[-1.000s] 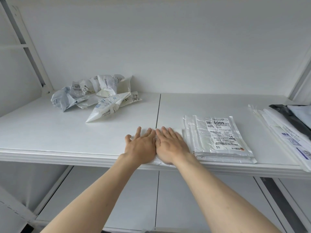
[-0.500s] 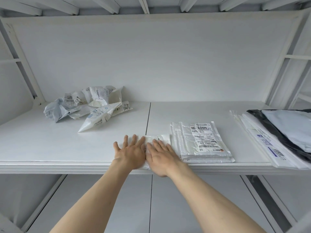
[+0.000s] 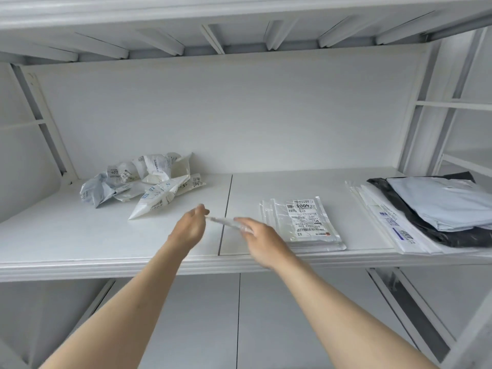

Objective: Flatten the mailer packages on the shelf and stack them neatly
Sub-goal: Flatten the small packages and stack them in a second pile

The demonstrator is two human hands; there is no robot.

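The white shelf (image 3: pixel 80 235) carried a crumpled mailer heap (image 3: pixel 141 182) beyond the left fingers and a flat labelled stack (image 3: pixel 303 222) just right of the right fingers. Between them, the left hand (image 3: pixel 190 227) and right hand (image 3: pixel 262 239) pinched a blurred, seemingly flattened mailer (image 3: pixel 225 222) by its ends.

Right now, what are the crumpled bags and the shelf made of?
The crumpled bags look like thin plastic film, white and pale blue-grey, slightly shiny: they hold sharp creases and carry printed labels. The shelf looks like painted metal or coated board, smooth matt white, with a seam down the middle; which one, I cannot tell.
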